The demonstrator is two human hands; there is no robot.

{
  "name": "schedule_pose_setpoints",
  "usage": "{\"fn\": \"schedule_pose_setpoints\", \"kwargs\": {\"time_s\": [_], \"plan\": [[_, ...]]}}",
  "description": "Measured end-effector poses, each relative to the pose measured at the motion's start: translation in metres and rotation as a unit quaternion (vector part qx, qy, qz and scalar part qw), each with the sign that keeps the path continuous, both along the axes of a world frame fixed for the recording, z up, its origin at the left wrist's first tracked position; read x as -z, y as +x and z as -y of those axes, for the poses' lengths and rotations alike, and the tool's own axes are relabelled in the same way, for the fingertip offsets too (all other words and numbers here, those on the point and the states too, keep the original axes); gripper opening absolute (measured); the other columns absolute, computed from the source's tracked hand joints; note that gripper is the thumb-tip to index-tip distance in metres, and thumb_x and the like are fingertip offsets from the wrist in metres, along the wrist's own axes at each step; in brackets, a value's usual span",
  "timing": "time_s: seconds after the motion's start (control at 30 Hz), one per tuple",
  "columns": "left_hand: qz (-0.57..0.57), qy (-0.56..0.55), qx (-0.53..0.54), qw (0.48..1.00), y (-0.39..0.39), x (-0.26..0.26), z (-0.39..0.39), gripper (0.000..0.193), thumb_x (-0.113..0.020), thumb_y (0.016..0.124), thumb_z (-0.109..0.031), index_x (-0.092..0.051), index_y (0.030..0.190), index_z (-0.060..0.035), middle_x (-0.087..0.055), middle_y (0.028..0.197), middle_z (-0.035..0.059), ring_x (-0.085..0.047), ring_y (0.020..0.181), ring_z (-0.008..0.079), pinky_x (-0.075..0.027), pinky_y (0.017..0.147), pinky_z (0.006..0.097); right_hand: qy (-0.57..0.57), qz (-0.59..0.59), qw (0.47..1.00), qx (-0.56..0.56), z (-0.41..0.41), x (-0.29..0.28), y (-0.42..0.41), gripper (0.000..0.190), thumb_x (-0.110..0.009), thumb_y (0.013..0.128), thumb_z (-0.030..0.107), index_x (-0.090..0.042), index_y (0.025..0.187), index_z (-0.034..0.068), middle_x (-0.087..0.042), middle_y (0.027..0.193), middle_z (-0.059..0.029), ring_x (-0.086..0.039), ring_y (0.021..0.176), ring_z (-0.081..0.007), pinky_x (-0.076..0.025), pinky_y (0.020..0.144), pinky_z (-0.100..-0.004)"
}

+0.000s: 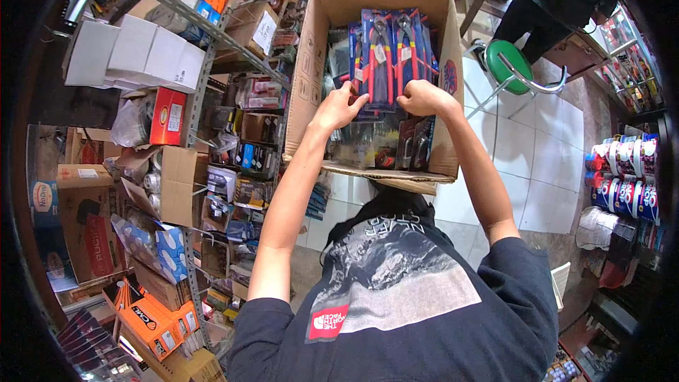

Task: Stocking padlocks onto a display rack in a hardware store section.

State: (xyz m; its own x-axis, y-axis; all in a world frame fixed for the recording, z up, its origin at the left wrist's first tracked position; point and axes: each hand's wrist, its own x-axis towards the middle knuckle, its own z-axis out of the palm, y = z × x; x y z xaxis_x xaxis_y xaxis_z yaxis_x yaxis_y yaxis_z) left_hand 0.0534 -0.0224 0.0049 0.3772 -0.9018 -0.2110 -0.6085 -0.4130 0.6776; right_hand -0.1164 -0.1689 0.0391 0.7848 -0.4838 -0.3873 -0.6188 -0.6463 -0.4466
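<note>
An open cardboard box (306, 77) stands before me with several carded pincers (379, 58) in its far half. They have dark metal jaws and red handles with yellow bands, and lie on blue cards under clear plastic. My left hand (339, 107) grips the lower left edge of the front packs, thumb on top. At the lower right edge, my right hand (428, 98) is curled around the packaging, its fingertips partly hidden. Nearer to me in the box lie clear plastic packs (355, 143) and dark packaged tools (414, 143).
Metal shelving (199, 101) crowded with boxes runs along the left. To the right are a green round stool (508, 65) and a person (562, 5) in dark clothes. Paint tins (626, 199) are stacked at the far right. White floor tiles (509, 164) lie beyond the box's right side.
</note>
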Motion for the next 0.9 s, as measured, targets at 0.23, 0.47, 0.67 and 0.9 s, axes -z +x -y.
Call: {"fn": "schedule_pose_setpoints", "kwargs": {"time_s": [0.23,0.47,0.67,0.9], "plan": [[0.070,-0.003,0.062,0.996,0.002,0.001,-0.004,0.037,-0.062,0.089,-0.036,-0.054,0.095,0.0004,-0.066,0.083,0.0231,-0.065,0.083,0.0395,-0.051,0.073,0.0469,-0.049,-0.064,0.985,-0.152,-0.007,0.011,-0.010,0.023,-0.072,0.066,0.012,-0.071,0.087,0.003,-0.069,0.087,-0.0170,-0.067,0.086,-0.0307,-0.054,0.073,-0.0381],[0.083,-0.052,0.069,0.993,-0.001,0.005,-0.003,0.034,-0.061,0.091,-0.033,-0.059,0.091,0.0010,-0.066,0.075,0.0191,-0.065,0.071,0.0342,-0.050,0.065,0.0416,-0.191,-0.160,0.956,-0.153,-0.023,0.044,-0.025,0.012,-0.066,0.072,0.006,-0.072,0.083,0.008,-0.071,0.087,-0.0114,-0.070,0.084,-0.0273,-0.057,0.070,-0.0377],[0.085,-0.099,0.077,0.988,-0.002,0.005,-0.005,0.034,-0.061,0.091,-0.032,-0.059,0.091,0.0017,-0.066,0.074,0.0194,-0.065,0.069,0.0333,-0.050,0.063,0.0404,-0.130,-0.157,0.963,-0.177,-0.012,0.028,-0.019,0.015,-0.075,0.068,0.012,-0.074,0.083,0.010,-0.071,0.083,-0.0102,-0.069,0.084,-0.0267,-0.055,0.069,-0.0375],[0.017,-0.132,0.117,0.984,-0.013,-0.015,-0.010,0.049,-0.057,0.093,-0.045,-0.059,0.080,0.0022,-0.058,0.062,0.0171,-0.054,0.055,0.0263,-0.042,0.055,0.0378,-0.028,-0.074,0.980,-0.184,-0.012,0.021,-0.039,0.022,-0.079,0.066,0.016,-0.075,0.087,0.012,-0.071,0.082,-0.0084,-0.068,0.081,-0.0250,-0.053,0.068,-0.0374]]}}
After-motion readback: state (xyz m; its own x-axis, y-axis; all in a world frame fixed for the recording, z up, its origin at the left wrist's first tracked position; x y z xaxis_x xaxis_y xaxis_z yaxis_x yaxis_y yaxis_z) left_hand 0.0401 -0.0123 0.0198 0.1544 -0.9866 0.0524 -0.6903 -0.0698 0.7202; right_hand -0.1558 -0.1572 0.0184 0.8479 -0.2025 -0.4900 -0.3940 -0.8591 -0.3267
